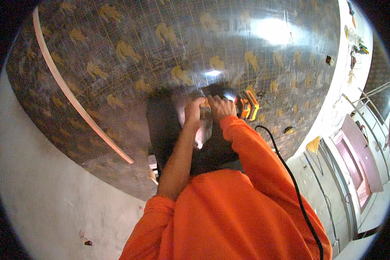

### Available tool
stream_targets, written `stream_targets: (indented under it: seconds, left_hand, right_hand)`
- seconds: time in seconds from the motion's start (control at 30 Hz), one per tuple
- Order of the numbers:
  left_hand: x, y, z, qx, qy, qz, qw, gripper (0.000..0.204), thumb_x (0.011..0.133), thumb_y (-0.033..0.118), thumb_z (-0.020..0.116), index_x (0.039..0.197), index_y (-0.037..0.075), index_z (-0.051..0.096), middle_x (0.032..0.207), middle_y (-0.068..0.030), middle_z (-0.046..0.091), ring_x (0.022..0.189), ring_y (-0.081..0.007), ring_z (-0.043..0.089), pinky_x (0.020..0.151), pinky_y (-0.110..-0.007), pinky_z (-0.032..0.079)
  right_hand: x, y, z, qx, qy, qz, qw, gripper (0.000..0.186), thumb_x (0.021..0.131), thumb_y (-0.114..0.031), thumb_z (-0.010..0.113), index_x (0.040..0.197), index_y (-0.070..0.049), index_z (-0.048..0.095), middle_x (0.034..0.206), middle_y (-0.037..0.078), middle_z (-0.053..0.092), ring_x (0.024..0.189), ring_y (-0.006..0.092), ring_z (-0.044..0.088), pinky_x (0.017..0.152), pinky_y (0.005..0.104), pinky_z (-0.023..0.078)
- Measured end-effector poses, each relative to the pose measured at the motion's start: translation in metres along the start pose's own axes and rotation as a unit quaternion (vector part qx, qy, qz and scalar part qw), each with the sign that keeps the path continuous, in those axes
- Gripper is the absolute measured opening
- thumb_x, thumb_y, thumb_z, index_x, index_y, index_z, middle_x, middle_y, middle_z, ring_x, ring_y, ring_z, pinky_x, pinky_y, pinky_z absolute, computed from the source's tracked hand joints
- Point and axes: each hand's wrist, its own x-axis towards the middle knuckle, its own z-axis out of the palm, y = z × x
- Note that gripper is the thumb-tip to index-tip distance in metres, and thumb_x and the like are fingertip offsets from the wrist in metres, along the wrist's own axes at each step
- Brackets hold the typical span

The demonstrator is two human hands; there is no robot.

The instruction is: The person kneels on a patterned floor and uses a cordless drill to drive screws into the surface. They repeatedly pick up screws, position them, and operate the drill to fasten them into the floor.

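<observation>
Both hands are close together at the middle of the view, over a dark board point(130, 78) printed with yellowish marks. My right hand point(222, 107) is closed round the body of an orange-and-black cordless power tool point(248, 105), whose battery end sticks out to the right. My left hand point(194, 109) grips the same tool farther left, thumb side up. The working end is mostly hidden by my fingers, so its exact kind cannot be made out. Just below the hands shows a pale, pointed shape point(199, 142), unclear in the dark shadow.
A long thin wooden strip point(73, 91) lies on the board's left side. Concrete floor point(43, 173) borders it. A black cable point(297, 186) runs over my right sleeve. To the right are a yellow fan-shaped thing point(313, 145), a pinkish panel point(353, 156) and metal rods point(368, 104).
</observation>
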Motion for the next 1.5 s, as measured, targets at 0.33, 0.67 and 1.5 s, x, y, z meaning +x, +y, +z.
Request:
stream_targets:
  seconds: [0.33,0.67,1.5]
  left_hand:
    - [-0.009,0.007,0.004,-0.058,0.018,-0.03,0.998,0.023,0.077,0.026,0.069,0.089,0.007,0.068,0.083,-0.0049,0.063,0.07,-0.0202,0.061,0.063,-0.036,0.049]
    - [-0.015,0.009,0.005,-0.077,-0.003,-0.021,0.997,0.018,0.078,0.025,0.068,0.085,0.009,0.067,0.078,-0.0031,0.061,0.062,-0.0189,0.059,0.056,-0.037,0.048]
    - [-0.009,-0.001,-0.003,-0.07,-0.047,0.006,0.996,0.02,0.081,0.025,0.067,0.091,0.008,0.068,0.083,-0.0044,0.065,0.068,-0.0204,0.063,0.063,-0.036,0.052]
  right_hand:
    - [-0.002,-0.002,0.003,-0.009,-0.013,0.009,1.0,0.04,0.085,-0.019,0.058,0.125,-0.018,0.054,0.102,0.008,0.065,0.083,0.0324,0.069,0.065,0.0449,0.055]
    - [-0.002,-0.001,0.006,-0.022,0.004,-0.001,1.0,0.042,0.086,-0.019,0.058,0.128,-0.019,0.055,0.101,0.009,0.067,0.081,0.0315,0.07,0.065,0.0451,0.055]
    - [-0.001,0.0,0.011,-0.027,0.0,-0.01,1.0,0.032,0.088,-0.026,0.056,0.118,-0.014,0.059,0.106,0.009,0.067,0.082,0.0295,0.07,0.069,0.0466,0.054]
